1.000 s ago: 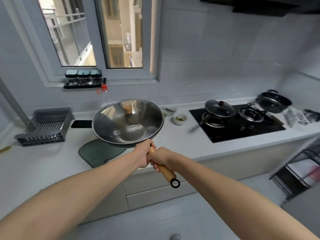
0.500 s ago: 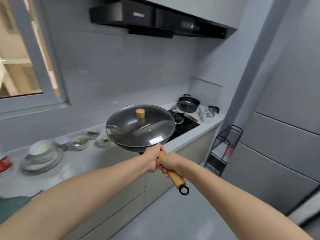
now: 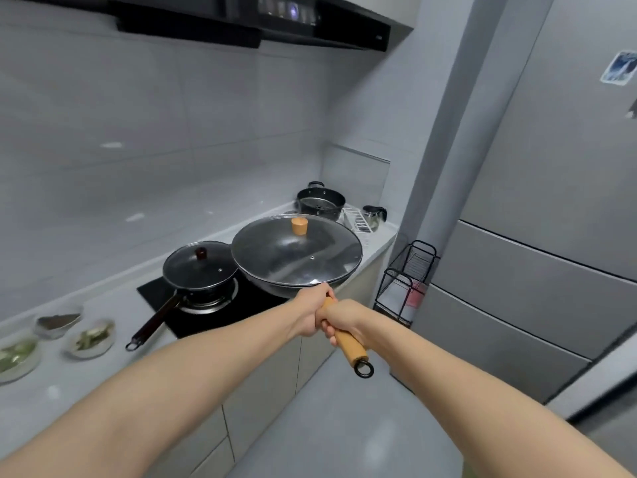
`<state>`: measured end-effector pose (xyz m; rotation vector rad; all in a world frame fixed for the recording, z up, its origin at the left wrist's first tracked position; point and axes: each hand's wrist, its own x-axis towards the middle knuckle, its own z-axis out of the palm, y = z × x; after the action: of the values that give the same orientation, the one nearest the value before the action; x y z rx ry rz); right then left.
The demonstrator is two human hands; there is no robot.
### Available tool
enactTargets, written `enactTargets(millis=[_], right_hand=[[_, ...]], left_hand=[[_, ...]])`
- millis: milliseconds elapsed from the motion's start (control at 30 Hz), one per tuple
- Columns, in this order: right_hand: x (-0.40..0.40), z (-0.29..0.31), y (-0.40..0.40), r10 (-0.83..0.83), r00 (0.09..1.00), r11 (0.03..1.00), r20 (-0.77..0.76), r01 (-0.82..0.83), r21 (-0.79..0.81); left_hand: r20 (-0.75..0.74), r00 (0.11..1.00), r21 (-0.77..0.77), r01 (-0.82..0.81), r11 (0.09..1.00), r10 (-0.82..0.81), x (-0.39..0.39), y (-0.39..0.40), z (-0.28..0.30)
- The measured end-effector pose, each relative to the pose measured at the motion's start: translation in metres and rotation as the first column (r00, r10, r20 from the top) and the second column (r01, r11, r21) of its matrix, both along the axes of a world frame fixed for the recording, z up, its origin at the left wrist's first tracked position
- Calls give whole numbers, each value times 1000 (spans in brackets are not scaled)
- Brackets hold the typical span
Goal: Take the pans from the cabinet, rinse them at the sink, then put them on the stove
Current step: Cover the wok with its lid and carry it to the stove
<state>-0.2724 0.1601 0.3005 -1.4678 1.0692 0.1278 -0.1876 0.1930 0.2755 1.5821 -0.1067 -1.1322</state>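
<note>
above stove [image 3: 220, 317], two lidded pans [image 3: 296, 257]

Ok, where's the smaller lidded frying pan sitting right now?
In the head view the smaller frying pan sits on the stove's left burner, lid on, handle pointing toward the counter edge. The wok, held by both hands, hangs just to its right.

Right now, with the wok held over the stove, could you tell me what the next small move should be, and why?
Probably lower the wok straight down onto the stove's right-hand burner. Both the left hand and right hand have a grip on its wooden handle, the wok hangs above that side, and the small lidded pan already fills the left burner, so ease down clear of it.
</note>
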Motion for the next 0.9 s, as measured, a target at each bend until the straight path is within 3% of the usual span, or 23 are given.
enactTargets(millis=[233, 767, 900], right_hand=[[109, -21, -74, -20, 999, 999, -50, 18, -45], [272, -86, -208, 26, 999, 999, -31, -27, -36], [299, -106, -234, 29, 999, 999, -13, -29, 38]], left_hand=[[-45, 994, -13, 95, 995, -96, 113, -82, -29], [-91, 994, 47, 64, 997, -60, 268, -203, -77], [-96, 995, 53, 23, 998, -18, 296, -226, -96]])
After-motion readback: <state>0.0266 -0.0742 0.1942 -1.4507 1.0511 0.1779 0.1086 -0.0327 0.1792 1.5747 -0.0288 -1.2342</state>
